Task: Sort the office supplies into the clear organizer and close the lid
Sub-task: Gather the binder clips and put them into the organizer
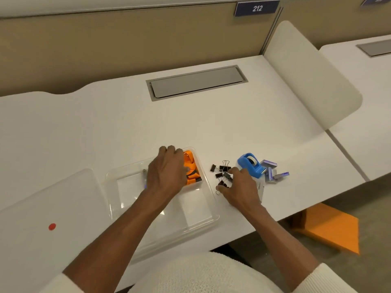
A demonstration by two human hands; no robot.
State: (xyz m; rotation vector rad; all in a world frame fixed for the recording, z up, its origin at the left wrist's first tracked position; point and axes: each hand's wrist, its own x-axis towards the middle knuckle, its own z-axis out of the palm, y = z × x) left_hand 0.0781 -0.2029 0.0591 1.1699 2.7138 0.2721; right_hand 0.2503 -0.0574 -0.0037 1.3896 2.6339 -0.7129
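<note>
The clear organizer (196, 216) lies open on the white desk, its clear lid (53, 197) folded out flat to the left. My left hand (167, 172) rests inside the organizer's far right compartment, fingers curled over an orange lanyard (191, 166). My right hand (239, 187) is just right of the organizer, fingers closing on a cluster of black binder clips (221, 171) on the desk. A blue tape dispenser (250, 164) and purple staple boxes (271, 171) lie further right. A small white card (260, 188) peeks from under my right hand.
A grey cable hatch (196, 82) is set into the desk (105, 127) behind the work area. A red dot sticker (52, 226) marks the lid. A white divider panel (313, 77) stands at the right; an orange object (330, 229) lies on the floor below the desk edge.
</note>
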